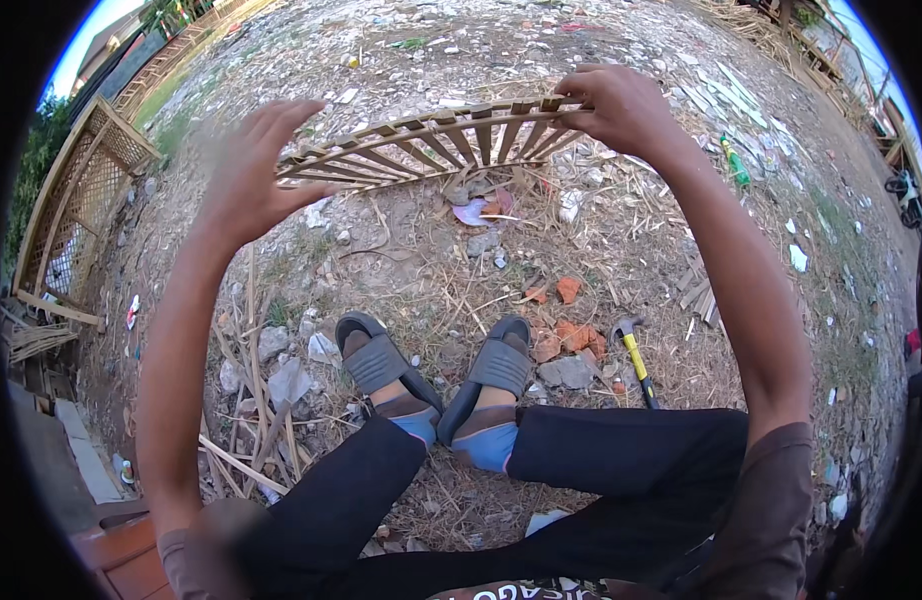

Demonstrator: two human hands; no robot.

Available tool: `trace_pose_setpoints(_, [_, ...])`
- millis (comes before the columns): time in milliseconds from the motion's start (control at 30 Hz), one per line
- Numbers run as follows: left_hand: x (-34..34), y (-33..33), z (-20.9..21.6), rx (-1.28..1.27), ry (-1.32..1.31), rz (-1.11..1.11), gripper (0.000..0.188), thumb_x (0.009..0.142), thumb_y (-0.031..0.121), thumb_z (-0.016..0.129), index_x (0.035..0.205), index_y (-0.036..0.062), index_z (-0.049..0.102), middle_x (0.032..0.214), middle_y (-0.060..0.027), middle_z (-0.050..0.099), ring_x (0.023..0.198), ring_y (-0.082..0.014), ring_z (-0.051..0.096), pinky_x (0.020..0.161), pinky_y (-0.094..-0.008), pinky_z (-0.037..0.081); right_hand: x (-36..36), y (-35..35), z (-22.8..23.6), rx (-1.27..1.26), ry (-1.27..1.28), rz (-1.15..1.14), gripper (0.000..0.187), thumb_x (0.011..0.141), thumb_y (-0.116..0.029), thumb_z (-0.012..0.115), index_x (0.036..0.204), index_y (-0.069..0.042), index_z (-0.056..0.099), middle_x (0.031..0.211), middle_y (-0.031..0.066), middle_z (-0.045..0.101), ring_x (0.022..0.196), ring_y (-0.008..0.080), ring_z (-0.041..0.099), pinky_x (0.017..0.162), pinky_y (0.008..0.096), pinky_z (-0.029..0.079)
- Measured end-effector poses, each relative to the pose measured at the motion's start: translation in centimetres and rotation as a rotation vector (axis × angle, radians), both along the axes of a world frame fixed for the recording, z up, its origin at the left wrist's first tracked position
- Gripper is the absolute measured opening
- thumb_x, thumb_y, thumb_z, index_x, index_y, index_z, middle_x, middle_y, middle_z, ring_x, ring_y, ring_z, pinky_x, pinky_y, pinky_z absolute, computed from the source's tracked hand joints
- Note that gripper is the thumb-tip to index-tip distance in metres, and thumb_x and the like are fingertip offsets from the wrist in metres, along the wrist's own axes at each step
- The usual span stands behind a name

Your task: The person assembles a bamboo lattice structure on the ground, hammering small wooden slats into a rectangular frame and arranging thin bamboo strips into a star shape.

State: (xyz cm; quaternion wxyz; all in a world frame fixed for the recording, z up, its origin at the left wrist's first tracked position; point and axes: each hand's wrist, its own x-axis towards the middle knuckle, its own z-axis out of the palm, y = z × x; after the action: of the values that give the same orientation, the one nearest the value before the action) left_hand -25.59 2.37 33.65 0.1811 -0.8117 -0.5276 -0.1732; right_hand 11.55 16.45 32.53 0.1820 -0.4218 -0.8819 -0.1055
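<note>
A slatted wooden or bamboo panel (421,150), its thin slats set side by side between long strips, spans the space between my hands above the ground. At its right end my right hand (621,110) is closed, fingers and thumb pinching the edge. My left hand (261,170) is at the other end, thumb and fingers spread wide with the panel's end between them. Whether the left palm touches the panel I cannot tell. A claw hammer (636,362) with a yellow and black handle lies on the ground right of my feet.
Broken orange bricks (571,338) and grey stones lie beside my sandals (381,362). Loose wood strips (261,380) are piled at the left. A lattice panel (81,200) stands at far left, and a green bottle (735,162) lies at right. Rubble and dry scraps cover the ground.
</note>
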Motion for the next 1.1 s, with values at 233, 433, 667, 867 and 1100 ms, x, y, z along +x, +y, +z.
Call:
trace_pose_setpoints(233, [5.1, 7.7, -2.8, -0.318, 0.034, 0.223, 0.054, 0.081, 0.047, 0.075, 0.123, 0.0181, 0.057, 0.093, -0.0084, 0.073, 0.090, -0.0312, 0.069, 0.079, -0.0426, 0.054, 1.9, -0.6, -4.5, 0.400, 0.223, -0.113, 0.084, 0.072, -0.046, 0.083, 0.141, -0.021, 0.042, 0.130, 0.0103, 0.053, 0.123, 0.0304, 0.048, 0.101, 0.0465, 0.038])
trace_pose_setpoints(433, [4.7, 8.1, -3.0, -0.167, -0.046, 0.053, 0.041, 0.085, 0.047, 0.071, 0.111, 0.0164, 0.063, 0.085, -0.0110, 0.073, 0.078, -0.0321, 0.069, 0.068, -0.0437, 0.051, 3.9, 0.0, -12.2, -0.202, 1.098, -0.219, 0.120, 0.070, -0.055, 0.084, 0.152, -0.008, 0.010, 0.134, 0.0282, 0.041, 0.119, 0.0375, 0.049, 0.104, 0.0495, 0.043])
trace_pose_setpoints(667, [3.9, 9.2, -2.5, -0.203, -0.033, 0.055, 0.041, 0.085, 0.045, 0.071, 0.114, 0.0169, 0.065, 0.085, -0.0122, 0.072, 0.083, -0.0317, 0.069, 0.072, -0.0427, 0.051, 4.4, 4.9, -19.2, -0.413, 0.905, -0.329, 0.044, 0.104, -0.040, 0.041, 0.099, -0.004, 0.066, 0.087, 0.0189, 0.068, 0.084, 0.0333, 0.066, 0.069, 0.0460, 0.046])
trace_pose_setpoints(867, [2.9, 10.0, -0.9, -0.244, -0.094, 0.158, 0.055, 0.084, 0.049, 0.070, 0.122, 0.0102, 0.063, 0.098, -0.0161, 0.073, 0.091, -0.0319, 0.071, 0.078, -0.0410, 0.053, 12.7, 2.5, -24.6, -0.313, 0.666, -0.968, 0.038, 0.094, -0.038, 0.050, 0.117, -0.008, 0.059, 0.106, 0.0224, 0.068, 0.101, 0.0442, 0.063, 0.087, 0.0512, 0.048])
trace_pose_setpoints(1100, [0.1, 10.8, -1.0, -0.082, -0.190, 0.187, 0.071, 0.082, 0.056, 0.071, 0.128, 0.0030, 0.061, 0.099, -0.0192, 0.072, 0.094, -0.0312, 0.070, 0.083, -0.0409, 0.053, 14.4, 4.0, -26.9, -0.467, 0.235, -0.770, 0.089, 0.076, -0.040, 0.072, 0.149, -0.010, 0.032, 0.132, 0.0254, 0.057, 0.118, 0.0406, 0.058, 0.104, 0.0479, 0.044])
